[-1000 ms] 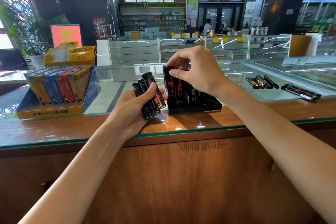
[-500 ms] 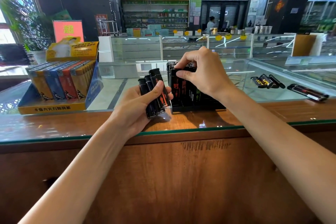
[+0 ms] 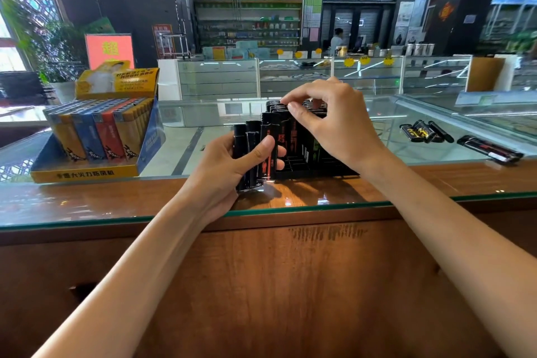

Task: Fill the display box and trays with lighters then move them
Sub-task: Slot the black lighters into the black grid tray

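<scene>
Gripping a lighter bundle (image 3: 252, 139), the left hand (image 3: 229, 171) sits beside the tray (image 3: 308, 167); right hand (image 3: 334, 122) pinches one lighter (image 3: 281, 125).

Single head-worn view, wide-angle. Faces forward and slightly down across the worktop (image 3: 87, 206) from its near wooden side. Left hand (image 3: 229, 171) and right hand (image 3: 334, 125) close, mid-frame. Shop interior far, upper half.

A black divided tray (image 3: 302, 174) holds upright black lighters (image 3: 296, 136) in its rear slots. Just left of it, the left hand (image 3: 229, 171) grips a bunch (image 3: 254, 151) of at least 3 more. Far left, a yellow-and-blue display box (image 3: 87, 174) stands packed with coloured lighters (image 3: 98, 131); loose lighters (image 3: 424, 131) lie flat at right.
</scene>
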A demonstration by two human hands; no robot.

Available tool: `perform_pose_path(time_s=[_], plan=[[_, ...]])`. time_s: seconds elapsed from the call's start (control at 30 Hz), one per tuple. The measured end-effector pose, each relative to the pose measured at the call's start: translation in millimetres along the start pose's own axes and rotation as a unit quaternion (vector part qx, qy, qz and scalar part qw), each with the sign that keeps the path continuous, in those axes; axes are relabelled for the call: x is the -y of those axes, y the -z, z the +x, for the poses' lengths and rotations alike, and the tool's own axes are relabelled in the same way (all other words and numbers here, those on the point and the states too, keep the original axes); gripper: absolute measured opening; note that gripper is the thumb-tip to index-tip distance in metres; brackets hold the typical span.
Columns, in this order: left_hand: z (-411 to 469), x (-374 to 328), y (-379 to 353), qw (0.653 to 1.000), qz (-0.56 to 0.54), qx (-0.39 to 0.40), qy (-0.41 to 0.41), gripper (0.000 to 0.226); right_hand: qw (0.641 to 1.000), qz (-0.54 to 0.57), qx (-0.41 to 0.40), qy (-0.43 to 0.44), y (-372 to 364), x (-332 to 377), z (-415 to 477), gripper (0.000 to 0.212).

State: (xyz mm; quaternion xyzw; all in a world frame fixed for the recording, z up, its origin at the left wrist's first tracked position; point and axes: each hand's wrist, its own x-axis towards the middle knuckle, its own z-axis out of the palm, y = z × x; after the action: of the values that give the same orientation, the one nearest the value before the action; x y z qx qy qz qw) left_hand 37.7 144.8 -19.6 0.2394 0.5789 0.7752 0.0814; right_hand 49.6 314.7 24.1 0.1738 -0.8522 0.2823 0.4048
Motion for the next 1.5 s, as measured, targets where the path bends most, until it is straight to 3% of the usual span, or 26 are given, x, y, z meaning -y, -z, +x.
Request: perform_pose_path(time_s=[0.23,0.4,0.57,0.67,0.87,1.2,1.5], plan=[[2,4,0,0.999,0.021,0.011,-0.027,0.034,0.992,0.078,0.092,-0.032,6,9,-9,0.02],[2,4,0,0.999,0.021,0.027,-0.027,0.035,0.977,0.164,0.106,-0.091,6,9,-5,0.02],[7,5,6,0.999,-0.02,0.014,0.022,0.036,0.966,0.214,0.084,-0.116,12,3,-1,0.018],[11,7,9,0.998,-0.044,0.01,0.04,0.028,0.973,0.187,0.064,-0.116,21,-2,1,0.019],[14,8,10,0.997,-0.036,-0.003,0.061,0.033,0.997,0.034,0.018,-0.065,24,-10,5,0.018],[12,4,11,0.991,-0.107,-0.01,0.084,0.013,0.999,0.001,0.007,-0.032,7,-10,4,0.021],[6,5,11,0.998,-0.033,0.05,0.036,0.033,0.996,-0.09,0.005,-0.005,-1,-15,2,0.023]])
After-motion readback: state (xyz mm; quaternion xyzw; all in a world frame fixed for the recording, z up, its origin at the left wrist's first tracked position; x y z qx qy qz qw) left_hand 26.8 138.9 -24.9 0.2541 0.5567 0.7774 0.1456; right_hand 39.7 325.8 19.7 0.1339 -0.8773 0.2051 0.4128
